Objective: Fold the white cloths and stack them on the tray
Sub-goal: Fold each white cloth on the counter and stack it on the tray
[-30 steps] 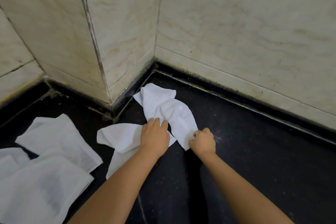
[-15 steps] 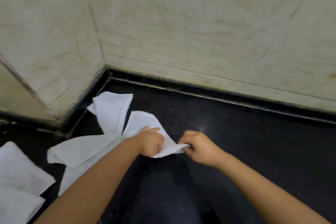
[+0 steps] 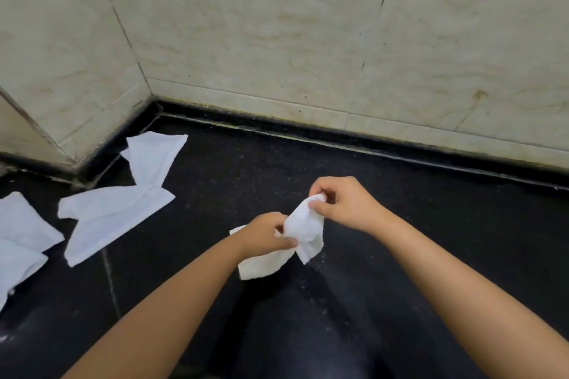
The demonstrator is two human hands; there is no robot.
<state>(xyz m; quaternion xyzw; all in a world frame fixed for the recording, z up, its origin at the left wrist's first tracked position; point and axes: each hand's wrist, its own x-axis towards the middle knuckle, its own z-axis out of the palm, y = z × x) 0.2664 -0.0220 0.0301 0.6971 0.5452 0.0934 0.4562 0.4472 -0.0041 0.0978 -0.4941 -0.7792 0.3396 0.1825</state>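
Head view | left hand (image 3: pixel 264 232) and right hand (image 3: pixel 345 204) each grip the crumpled white cloth (image 3: pixel 303 232) above the black floor (image 3: pixel 400 224) | loose cloths (image 3: pixel 114 212) lie left by tiled wall (image 3: pixel 277 40)

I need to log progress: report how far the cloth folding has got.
Done: nothing visibly folded; no tray in view. In hand: both the left hand and right hand grip one crumpled white cloth. Left: loose cloths on the black counter, all unfolded.
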